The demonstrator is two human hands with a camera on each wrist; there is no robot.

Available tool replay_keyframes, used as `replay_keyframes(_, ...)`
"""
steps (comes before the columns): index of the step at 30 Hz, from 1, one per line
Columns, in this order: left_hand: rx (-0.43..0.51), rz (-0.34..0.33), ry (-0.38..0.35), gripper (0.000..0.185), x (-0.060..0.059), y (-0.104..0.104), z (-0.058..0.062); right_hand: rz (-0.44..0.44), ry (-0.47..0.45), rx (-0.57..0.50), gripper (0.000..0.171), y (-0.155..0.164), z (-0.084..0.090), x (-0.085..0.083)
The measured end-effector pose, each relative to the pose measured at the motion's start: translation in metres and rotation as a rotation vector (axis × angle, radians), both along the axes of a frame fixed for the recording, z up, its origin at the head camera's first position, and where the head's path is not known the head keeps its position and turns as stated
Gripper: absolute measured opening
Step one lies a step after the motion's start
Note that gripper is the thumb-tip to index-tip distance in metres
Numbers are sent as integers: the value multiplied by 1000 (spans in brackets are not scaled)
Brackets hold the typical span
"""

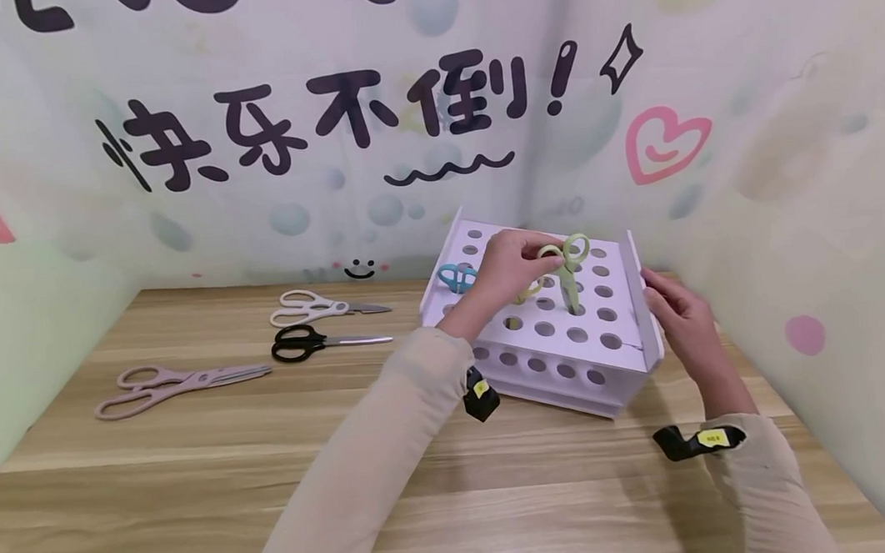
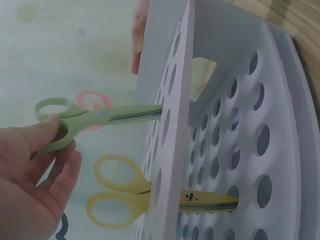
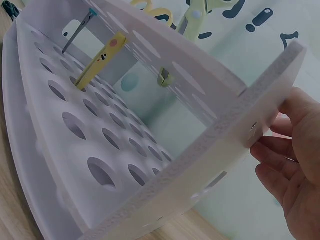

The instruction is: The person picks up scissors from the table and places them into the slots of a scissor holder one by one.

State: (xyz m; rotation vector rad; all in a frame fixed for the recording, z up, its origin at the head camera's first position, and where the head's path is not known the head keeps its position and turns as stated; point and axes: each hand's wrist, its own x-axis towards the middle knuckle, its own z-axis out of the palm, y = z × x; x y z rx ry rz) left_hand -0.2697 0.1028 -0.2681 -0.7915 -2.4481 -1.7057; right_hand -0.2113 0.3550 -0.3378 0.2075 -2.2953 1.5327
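Wooden desk (image 1: pixel 198 490): white perforated foam rack (image 1: pixel 611 341); pale green plastic scissors (image 1: pixel 570 280) upright, blades down a hole, handle pinched by left hand (image 1: pixel 513 264); right hand (image 1: pixel 677 314), fingers relaxed, at rack's side wall.

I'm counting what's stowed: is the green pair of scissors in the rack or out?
In: the green scissors pass blade-first through a hole in the white rack, handles gripped by the left hand.
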Motion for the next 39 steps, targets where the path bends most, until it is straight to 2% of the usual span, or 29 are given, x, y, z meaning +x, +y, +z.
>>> replay_keyframes(8, -90, -21, -8, 25, 1, 10, -2, -9, 19, 16, 45, -1, 2, 0)
replay_keyframes(16, -189, -75, 82, 23, 3, 17, -6, -22, 9, 34, 45, -1, 3, 0)
replay_keyframes(20, -237, -88, 100, 20, 4, 20, -8, -22, 5, 35, 46, -1, 3, 0)
replay_keyframes(27, -317, -80, 112, 22, 5, 25, -11, -26, -4, 33, 46, 0, 1, -1)
replay_keyframes(39, -382, -51, 103, 19, 9, 29, -23, -11, 15, -1, 45, 1, -1, -1)
